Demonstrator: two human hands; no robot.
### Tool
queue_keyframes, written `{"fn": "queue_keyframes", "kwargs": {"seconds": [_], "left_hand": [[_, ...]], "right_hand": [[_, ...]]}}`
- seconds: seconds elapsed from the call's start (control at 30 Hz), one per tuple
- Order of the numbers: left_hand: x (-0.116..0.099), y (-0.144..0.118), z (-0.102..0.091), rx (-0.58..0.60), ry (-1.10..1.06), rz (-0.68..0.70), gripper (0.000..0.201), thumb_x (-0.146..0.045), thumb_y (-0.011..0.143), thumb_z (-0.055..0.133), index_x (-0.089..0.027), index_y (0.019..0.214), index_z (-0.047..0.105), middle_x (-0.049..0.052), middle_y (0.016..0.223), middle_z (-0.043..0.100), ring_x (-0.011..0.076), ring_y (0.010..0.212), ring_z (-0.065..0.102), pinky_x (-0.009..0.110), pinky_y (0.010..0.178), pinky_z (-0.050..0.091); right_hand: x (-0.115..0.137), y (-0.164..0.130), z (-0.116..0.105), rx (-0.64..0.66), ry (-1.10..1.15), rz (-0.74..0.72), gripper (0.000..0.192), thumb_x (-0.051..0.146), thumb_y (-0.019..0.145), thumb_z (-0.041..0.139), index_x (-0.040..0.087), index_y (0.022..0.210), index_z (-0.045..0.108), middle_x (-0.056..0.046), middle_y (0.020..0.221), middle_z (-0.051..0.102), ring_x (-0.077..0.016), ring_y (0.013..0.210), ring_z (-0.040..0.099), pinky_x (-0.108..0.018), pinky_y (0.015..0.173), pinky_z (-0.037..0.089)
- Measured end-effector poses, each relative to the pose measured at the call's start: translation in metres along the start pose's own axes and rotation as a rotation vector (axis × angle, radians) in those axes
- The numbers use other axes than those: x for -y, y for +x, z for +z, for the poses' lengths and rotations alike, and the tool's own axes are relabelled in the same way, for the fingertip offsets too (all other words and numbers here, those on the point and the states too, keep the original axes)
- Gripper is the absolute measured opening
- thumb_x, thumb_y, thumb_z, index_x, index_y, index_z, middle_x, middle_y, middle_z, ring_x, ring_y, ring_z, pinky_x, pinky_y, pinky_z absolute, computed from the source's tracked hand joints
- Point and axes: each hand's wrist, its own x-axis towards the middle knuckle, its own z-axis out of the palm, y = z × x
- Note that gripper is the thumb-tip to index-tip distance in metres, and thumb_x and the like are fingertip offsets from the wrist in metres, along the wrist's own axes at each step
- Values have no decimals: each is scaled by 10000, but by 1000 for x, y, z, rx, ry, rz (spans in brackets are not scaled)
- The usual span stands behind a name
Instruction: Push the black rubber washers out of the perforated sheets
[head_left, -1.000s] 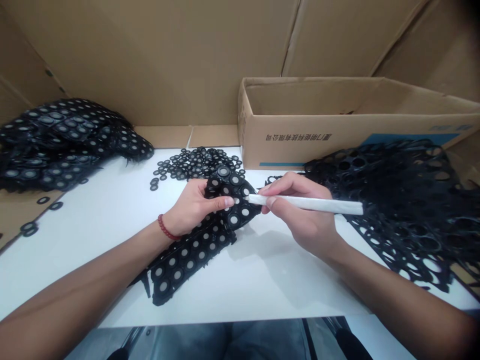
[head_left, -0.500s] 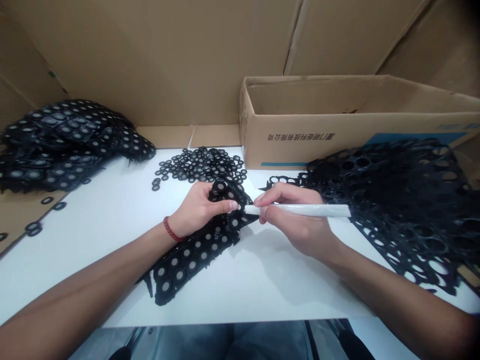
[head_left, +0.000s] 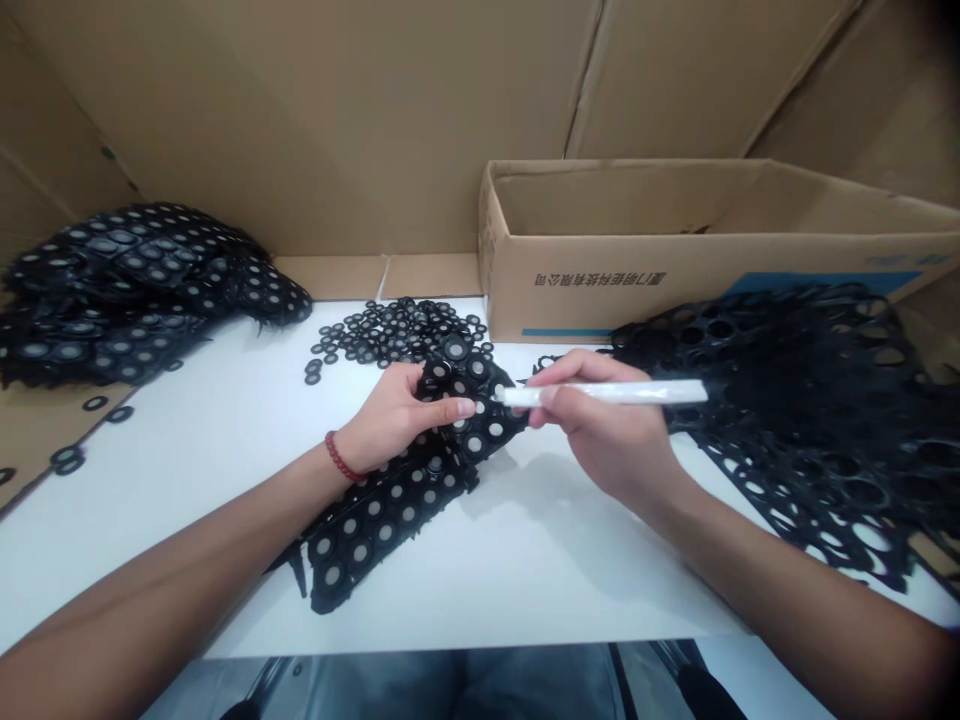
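Note:
Between thumb and fingers, my left hand (head_left: 397,415) pinches a folded black rubber sheet (head_left: 390,515) dotted with rows of ring shapes with pale centres. The sheet's lower part lies on the white table, while its upper end is lifted and bent over by the left fingers. My right hand (head_left: 600,420) is closed around a white pen-like stick (head_left: 637,392), held nearly level. Its left tip is at the raised part of the sheet; whether it touches a ring I cannot tell. Just behind the hands is a pile of loose black rings (head_left: 405,330).
A large heap of dotted black sheets (head_left: 135,270) sits at the left, with several stray rings (head_left: 67,458) near it. Punched-out black sheets (head_left: 810,400) lie at the right. An open cardboard box (head_left: 600,262) stands at the back, before cardboard walls (head_left: 337,120).
The white stick and my right hand have moved slightly up and right. The sheet's top end has opened out, showing more rings. My left hand keeps its grip in about the same place.

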Motion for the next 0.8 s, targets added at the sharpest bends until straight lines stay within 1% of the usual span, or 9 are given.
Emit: {"fn": "queue_keyframes", "kwargs": {"seconds": [0.1, 0.17, 0.2, 0.27, 0.33, 0.4, 0.47, 0.67, 0.8], "left_hand": [[-1, 0, 0, 1, -32, 9, 286, -368, 644, 759, -128, 645, 604, 3, 663, 625, 114, 596, 551, 241, 579, 453], [-1, 0, 1, -4, -45, 11, 274, -367, 653, 754, -127, 686, 624, 20, 705, 657, 133, 632, 585, 257, 616, 476], [-1, 0, 1, -10, -40, 10, 274, -367, 654, 753, -127, 693, 626, 22, 709, 662, 136, 635, 590, 260, 620, 479], [-1, 0, 1, -30, -13, 9, 283, -372, 644, 758, -127, 679, 620, 16, 693, 655, 130, 620, 579, 251, 602, 473], [-2, 0, 2, -45, 33, 5, 291, -380, 638, 757, -128, 660, 612, 7, 677, 643, 121, 604, 559, 238, 574, 457], [-6, -1, 2, -48, 95, 2, 295, -386, 636, 754, -130, 646, 608, 5, 665, 637, 121, 596, 549, 232, 555, 442], [-12, -1, 2, -38, 170, 10, 290, -380, 625, 759, -130, 646, 613, 9, 662, 640, 130, 601, 552, 234, 546, 434], [-33, 0, -2, 0, 261, 131, 248, -332, 619, 758, -139, 746, 668, 21, 773, 688, 160, 706, 604, 248, 640, 463], [-35, -2, 2, 29, 406, 101, 279, -382, 644, 725, -152, 802, 706, 5, 694, 676, 133, 599, 559, 233, 557, 420]], "right_hand": [[3, 9, -6, -166, 173, 43, 52, 185, 797, 569, 199, 789, 618, 13, 576, 641, -161, 632, 666, -340, 701, 547], [4, 12, -7, -248, 101, 31, 131, 289, 857, 531, 222, 922, 623, 0, 617, 666, -172, 674, 683, -348, 712, 554], [4, 12, -7, -247, 42, 39, 178, 333, 873, 513, 230, 970, 621, -9, 640, 677, -173, 681, 686, -339, 698, 555], [4, 12, -5, -163, -84, 85, 212, 371, 865, 521, 220, 954, 640, -22, 668, 684, -172, 677, 678, -312, 660, 548], [2, 11, -3, -46, -226, 109, 173, 347, 820, 582, 191, 818, 658, -21, 672, 671, -158, 637, 648, -275, 604, 520], [2, 10, -1, 41, -359, 78, 151, 291, 782, 616, 174, 690, 643, -6, 647, 643, -136, 599, 601, -245, 563, 475], [2, 8, -1, 69, -427, 24, 162, 243, 774, 605, 170, 630, 616, 11, 618, 615, -117, 582, 563, -224, 547, 437], [0, -2, 4, 95, -482, -128, 144, 217, 807, 563, 183, 676, 611, 28, 607, 581, -101, 561, 522, -209, 528, 397], [-2, -3, 1, 150, -526, -204, 177, 286, 853, 533, 201, 764, 662, 8, 672, 619, -121, 603, 553, -235, 568, 425]]}}
